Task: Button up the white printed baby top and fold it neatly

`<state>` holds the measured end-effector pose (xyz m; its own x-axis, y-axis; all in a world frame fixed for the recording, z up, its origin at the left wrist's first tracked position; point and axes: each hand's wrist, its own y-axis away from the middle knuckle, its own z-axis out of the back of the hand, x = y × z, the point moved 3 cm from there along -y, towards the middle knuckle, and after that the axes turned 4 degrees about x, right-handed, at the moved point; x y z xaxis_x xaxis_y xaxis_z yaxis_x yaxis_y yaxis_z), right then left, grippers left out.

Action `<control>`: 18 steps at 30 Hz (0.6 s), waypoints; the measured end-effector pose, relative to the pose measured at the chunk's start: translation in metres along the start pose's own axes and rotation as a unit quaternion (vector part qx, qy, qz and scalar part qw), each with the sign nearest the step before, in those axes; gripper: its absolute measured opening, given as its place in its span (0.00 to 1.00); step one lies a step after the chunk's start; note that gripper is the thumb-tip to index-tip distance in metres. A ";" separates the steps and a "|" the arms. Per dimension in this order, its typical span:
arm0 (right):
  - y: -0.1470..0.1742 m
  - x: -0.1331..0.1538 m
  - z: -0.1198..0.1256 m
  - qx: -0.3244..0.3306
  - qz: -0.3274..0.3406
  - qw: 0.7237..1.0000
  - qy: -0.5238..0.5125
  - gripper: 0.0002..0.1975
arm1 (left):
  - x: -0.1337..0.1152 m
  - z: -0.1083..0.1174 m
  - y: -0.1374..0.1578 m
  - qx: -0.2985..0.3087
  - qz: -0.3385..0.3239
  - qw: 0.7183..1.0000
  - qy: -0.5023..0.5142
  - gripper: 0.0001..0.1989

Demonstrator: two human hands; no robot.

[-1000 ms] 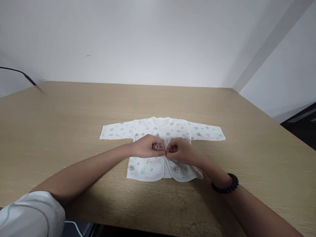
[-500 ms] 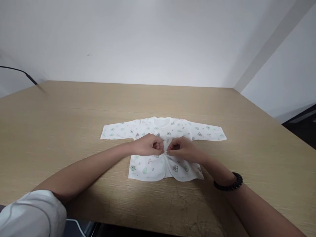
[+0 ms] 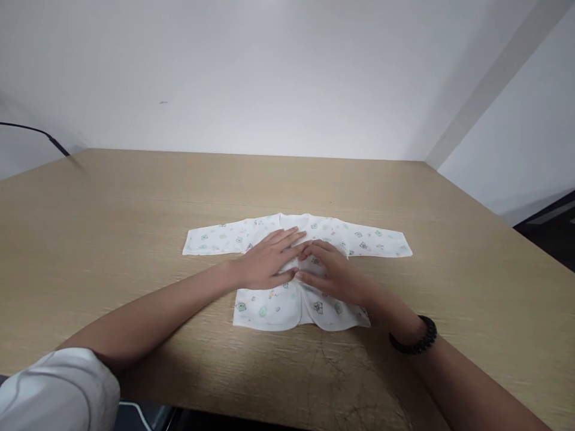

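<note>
A white baby shirt (image 3: 278, 310) with small green and grey animal prints lies flat, its sleeves spread to both sides and its neckline toward the wall. My left hand (image 3: 269, 258) rests on the chest of the shirt with its fingers stretched out. On the other side of the front opening, my right hand (image 3: 335, 272) lies with its fingers apart and slightly bent. The fingertips of both hands meet near the middle of the front. They hide that part of the opening. Below them the two rounded front hems part slightly.
The shirt lies on a wooden table (image 3: 135, 203) that reaches back to a white wall (image 3: 269, 78). A black cable (image 3: 47, 136) hangs at the left edge. A dark object (image 3: 550, 224) stands beyond the right edge. Below the near edge, a white cord (image 3: 137, 413) shows.
Both hands were pinching at the middle of the shirt front. Now their fingers have let go and spread out over the cloth. The shirt stays where it was.
</note>
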<state>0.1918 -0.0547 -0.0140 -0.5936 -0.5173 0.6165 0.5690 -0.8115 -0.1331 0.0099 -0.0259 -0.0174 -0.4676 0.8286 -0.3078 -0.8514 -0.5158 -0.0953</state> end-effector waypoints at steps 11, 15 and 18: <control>0.008 -0.008 -0.021 0.110 -0.051 0.984 0.134 0.37 | 0.015 -0.007 0.001 0.121 0.051 0.991 0.026 0.40; 0.008 -0.016 0.009 0.134 -0.071 0.988 0.004 0.33 | 0.043 0.007 0.013 0.037 0.148 0.987 0.055 0.41; 0.010 -0.048 0.047 -0.064 -0.107 0.992 -0.023 0.25 | 0.075 0.017 0.036 -0.056 0.271 0.959 0.068 0.39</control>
<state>0.2527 -0.0250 -0.0078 -0.6645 -0.3189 0.6758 0.3545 -0.9307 -0.0906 -0.0599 0.0210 -0.0283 -0.7928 0.4000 -0.4598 -0.4574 -0.8891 0.0153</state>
